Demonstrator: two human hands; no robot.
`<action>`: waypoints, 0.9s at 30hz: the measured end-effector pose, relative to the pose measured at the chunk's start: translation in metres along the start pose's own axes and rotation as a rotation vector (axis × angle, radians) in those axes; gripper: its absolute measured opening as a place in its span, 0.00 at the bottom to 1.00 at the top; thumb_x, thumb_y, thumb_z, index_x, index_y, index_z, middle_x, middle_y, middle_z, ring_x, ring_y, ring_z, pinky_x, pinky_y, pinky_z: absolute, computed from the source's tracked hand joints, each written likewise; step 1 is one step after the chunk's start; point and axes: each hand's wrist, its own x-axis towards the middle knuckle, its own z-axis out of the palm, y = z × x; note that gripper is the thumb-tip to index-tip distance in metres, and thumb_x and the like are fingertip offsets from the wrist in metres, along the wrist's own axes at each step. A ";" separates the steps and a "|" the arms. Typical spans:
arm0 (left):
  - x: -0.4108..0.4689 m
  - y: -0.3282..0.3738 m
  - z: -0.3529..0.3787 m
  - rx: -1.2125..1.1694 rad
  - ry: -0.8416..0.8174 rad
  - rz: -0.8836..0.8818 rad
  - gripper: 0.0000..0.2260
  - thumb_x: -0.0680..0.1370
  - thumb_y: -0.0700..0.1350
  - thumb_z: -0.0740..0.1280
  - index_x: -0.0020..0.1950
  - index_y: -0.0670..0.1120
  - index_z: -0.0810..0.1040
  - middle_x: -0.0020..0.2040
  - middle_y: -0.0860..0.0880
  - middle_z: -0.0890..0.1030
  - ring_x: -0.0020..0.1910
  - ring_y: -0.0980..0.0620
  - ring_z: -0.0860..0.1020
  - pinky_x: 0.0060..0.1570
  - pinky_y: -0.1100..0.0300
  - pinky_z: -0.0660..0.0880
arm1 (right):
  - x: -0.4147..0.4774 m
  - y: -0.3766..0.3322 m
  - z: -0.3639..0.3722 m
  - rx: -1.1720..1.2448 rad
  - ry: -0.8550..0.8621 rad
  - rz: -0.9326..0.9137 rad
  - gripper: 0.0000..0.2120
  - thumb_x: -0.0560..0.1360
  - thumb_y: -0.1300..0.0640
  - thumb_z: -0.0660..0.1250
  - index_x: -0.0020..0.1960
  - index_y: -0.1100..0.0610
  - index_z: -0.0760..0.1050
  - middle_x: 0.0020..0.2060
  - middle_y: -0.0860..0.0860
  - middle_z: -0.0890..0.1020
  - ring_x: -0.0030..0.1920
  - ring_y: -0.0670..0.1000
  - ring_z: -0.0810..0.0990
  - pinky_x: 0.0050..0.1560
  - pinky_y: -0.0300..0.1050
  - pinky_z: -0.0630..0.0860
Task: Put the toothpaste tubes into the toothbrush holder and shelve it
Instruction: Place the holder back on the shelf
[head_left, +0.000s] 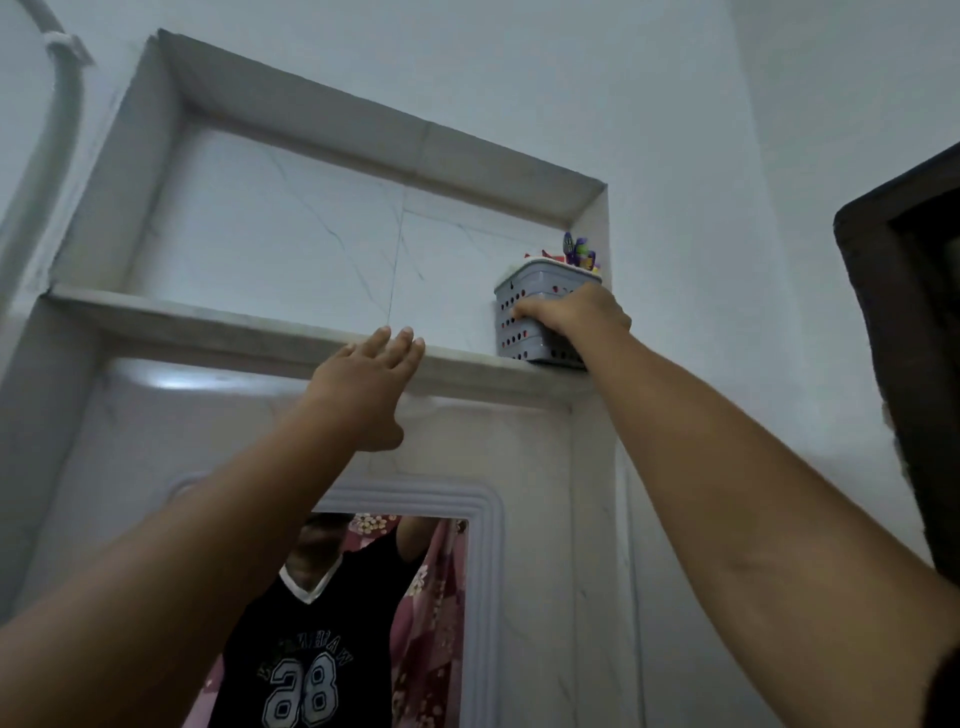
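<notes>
A grey perforated toothbrush holder (524, 306) stands on the marble shelf (208, 319) of a wall niche, in its right corner. Red and white toothpaste tube ends (545, 256) and a purple item (577, 249) stick out of its top. My right hand (571, 314) is wrapped around the holder's front, fingers on its perforated side. My left hand (363, 384) is raised flat at the shelf's front edge, left of the holder, fingers together and holding nothing.
Below the shelf hangs a mirror (353, 623) in a white ridged frame (488, 571), reflecting a person in a black numbered shirt. A dark door frame (904, 322) stands at the right. A white pipe (57, 119) runs down the upper left wall.
</notes>
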 end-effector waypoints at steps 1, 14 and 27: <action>0.000 -0.001 0.001 -0.001 0.001 0.003 0.45 0.74 0.49 0.66 0.79 0.49 0.36 0.81 0.49 0.38 0.80 0.48 0.40 0.78 0.51 0.48 | 0.005 0.002 0.009 -0.003 0.032 0.030 0.52 0.65 0.30 0.81 0.77 0.59 0.71 0.70 0.54 0.80 0.70 0.57 0.82 0.51 0.47 0.73; -0.002 0.000 -0.001 -0.036 -0.025 -0.004 0.45 0.74 0.48 0.66 0.79 0.49 0.36 0.80 0.50 0.37 0.80 0.49 0.39 0.77 0.51 0.47 | -0.002 0.018 0.041 -0.070 0.169 0.043 0.68 0.65 0.25 0.78 0.86 0.63 0.50 0.80 0.58 0.63 0.78 0.60 0.68 0.71 0.61 0.73; -0.097 0.028 -0.012 -0.304 0.177 -0.060 0.35 0.77 0.56 0.62 0.80 0.50 0.50 0.81 0.49 0.54 0.80 0.49 0.54 0.78 0.49 0.53 | -0.158 0.084 -0.025 -0.125 -0.184 -0.313 0.35 0.84 0.37 0.66 0.80 0.59 0.66 0.79 0.58 0.69 0.78 0.60 0.71 0.73 0.55 0.73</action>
